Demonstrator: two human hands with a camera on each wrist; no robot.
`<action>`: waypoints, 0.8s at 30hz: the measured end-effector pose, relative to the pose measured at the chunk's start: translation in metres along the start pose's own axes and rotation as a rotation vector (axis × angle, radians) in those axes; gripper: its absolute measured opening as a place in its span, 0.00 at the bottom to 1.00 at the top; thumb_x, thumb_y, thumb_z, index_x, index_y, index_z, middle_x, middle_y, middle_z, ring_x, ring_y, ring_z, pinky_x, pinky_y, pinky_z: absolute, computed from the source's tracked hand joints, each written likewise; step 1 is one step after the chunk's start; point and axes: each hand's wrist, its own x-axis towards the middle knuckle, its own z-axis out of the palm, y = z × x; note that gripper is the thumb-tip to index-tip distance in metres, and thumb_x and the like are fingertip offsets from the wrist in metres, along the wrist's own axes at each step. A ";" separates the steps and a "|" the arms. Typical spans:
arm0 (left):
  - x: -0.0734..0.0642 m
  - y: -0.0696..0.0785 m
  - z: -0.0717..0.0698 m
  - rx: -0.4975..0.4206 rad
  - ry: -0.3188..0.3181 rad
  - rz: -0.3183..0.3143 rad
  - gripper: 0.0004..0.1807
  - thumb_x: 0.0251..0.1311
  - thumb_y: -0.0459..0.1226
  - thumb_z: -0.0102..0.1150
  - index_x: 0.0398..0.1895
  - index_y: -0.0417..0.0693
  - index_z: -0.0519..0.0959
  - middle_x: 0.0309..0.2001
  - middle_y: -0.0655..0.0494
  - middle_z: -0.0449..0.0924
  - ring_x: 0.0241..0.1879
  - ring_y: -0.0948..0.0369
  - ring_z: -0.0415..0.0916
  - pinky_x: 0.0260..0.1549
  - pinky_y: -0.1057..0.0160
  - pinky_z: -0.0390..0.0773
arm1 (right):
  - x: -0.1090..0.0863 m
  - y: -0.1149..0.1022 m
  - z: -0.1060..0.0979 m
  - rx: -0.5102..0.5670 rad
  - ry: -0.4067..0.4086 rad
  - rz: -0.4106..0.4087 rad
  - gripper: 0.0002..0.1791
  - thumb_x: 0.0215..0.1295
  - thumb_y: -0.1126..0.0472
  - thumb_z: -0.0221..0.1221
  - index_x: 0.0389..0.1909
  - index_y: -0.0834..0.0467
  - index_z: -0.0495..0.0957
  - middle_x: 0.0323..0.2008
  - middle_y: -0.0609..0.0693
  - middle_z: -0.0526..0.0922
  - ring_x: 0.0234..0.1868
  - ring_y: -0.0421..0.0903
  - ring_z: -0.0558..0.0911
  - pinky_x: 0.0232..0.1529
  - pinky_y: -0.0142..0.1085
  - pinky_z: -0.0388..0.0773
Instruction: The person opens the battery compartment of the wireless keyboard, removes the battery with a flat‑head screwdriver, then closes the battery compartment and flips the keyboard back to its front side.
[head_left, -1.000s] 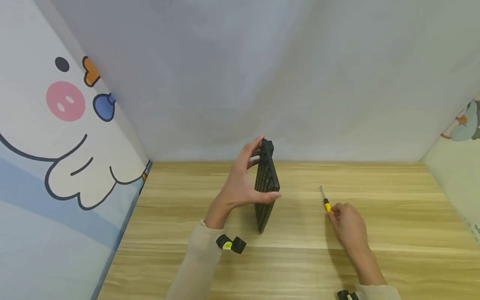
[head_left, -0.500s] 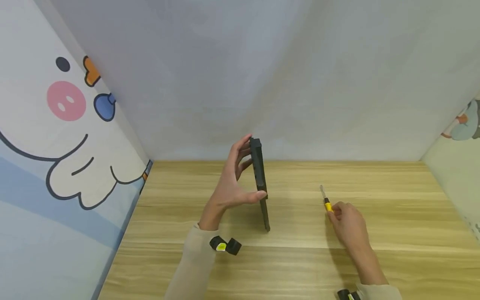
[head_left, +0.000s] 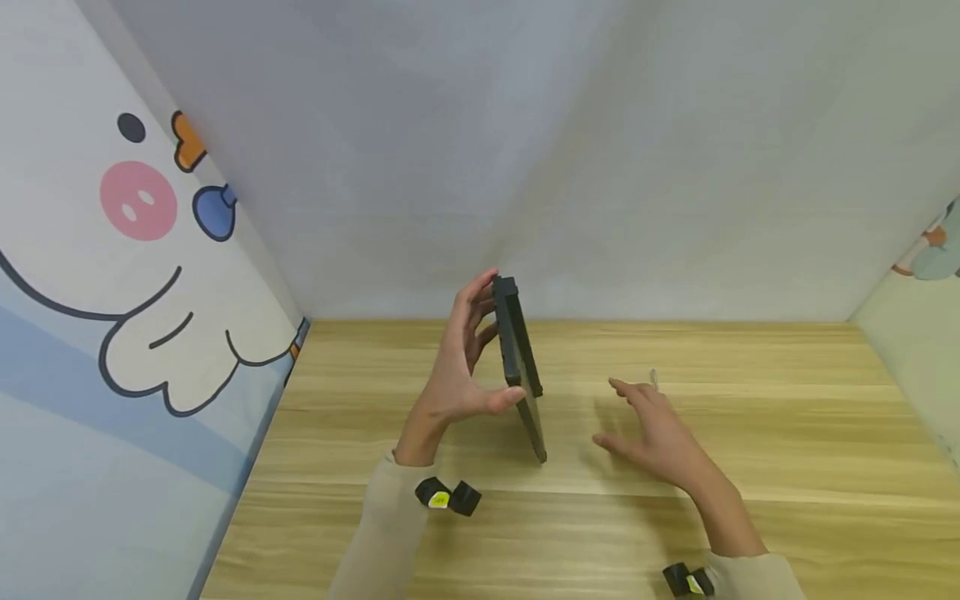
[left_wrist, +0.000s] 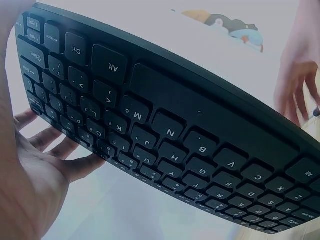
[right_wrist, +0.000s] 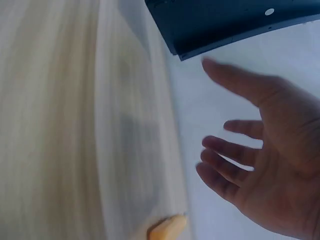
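A black keyboard (head_left: pixel 517 354) stands tilted on edge above the table, and my left hand (head_left: pixel 453 379) grips it by one end, thumb on the near edge and fingers at the far edge. Its keys (left_wrist: pixel 172 150) fill the left wrist view. Its dark underside (right_wrist: pixel 215 22) appears at the top of the right wrist view. My right hand (head_left: pixel 660 437) hovers apart from the keyboard, fingers and thumb spread, holding nothing. Beyond it, the metal shaft of a screwdriver (head_left: pixel 654 379) shows; the hand hides the handle. An orange-yellow piece of it (right_wrist: pixel 170 227) shows in the right wrist view.
A light wood-grain table (head_left: pixel 570 533) lies under both hands. Behind it rises a plain pale wall (head_left: pixel 600 167). To the left stands a panel (head_left: pixel 67 275) with a cartoon print. Each wrist wears a small black camera (head_left: pixel 448 496).
My right hand has let go of the screwdriver, opened and moved left toward the keyboard. My left hand has turned the keyboard so its underside faces right, shifting it slightly left.
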 end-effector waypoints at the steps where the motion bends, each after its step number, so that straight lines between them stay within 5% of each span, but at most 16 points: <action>1: 0.000 0.001 0.000 -0.001 -0.001 0.005 0.71 0.40 0.71 0.73 0.82 0.52 0.47 0.72 0.38 0.58 0.71 0.51 0.65 0.68 0.35 0.70 | 0.002 -0.003 0.000 0.037 -0.047 -0.015 0.52 0.60 0.42 0.71 0.78 0.59 0.59 0.69 0.63 0.72 0.69 0.65 0.70 0.63 0.65 0.74; 5: 0.001 0.005 0.002 -0.002 -0.005 0.015 0.71 0.40 0.71 0.72 0.82 0.51 0.47 0.71 0.38 0.58 0.71 0.51 0.65 0.69 0.35 0.70 | 0.012 -0.012 0.004 0.125 -0.163 -0.057 0.65 0.52 0.40 0.76 0.82 0.55 0.48 0.76 0.62 0.62 0.76 0.65 0.60 0.69 0.68 0.67; 15: 0.001 0.007 0.007 -0.022 -0.006 0.021 0.71 0.40 0.71 0.72 0.82 0.49 0.47 0.71 0.37 0.59 0.70 0.54 0.66 0.68 0.37 0.71 | 0.031 -0.017 0.023 0.168 -0.246 -0.126 0.74 0.40 0.39 0.81 0.82 0.57 0.46 0.80 0.61 0.56 0.78 0.66 0.57 0.74 0.68 0.62; 24: 0.001 0.004 0.004 -0.095 -0.003 0.039 0.70 0.43 0.69 0.71 0.82 0.47 0.46 0.72 0.43 0.59 0.68 0.57 0.66 0.64 0.61 0.76 | 0.037 -0.018 0.035 0.204 -0.253 -0.184 0.79 0.33 0.44 0.85 0.83 0.53 0.44 0.80 0.60 0.56 0.74 0.62 0.63 0.73 0.64 0.65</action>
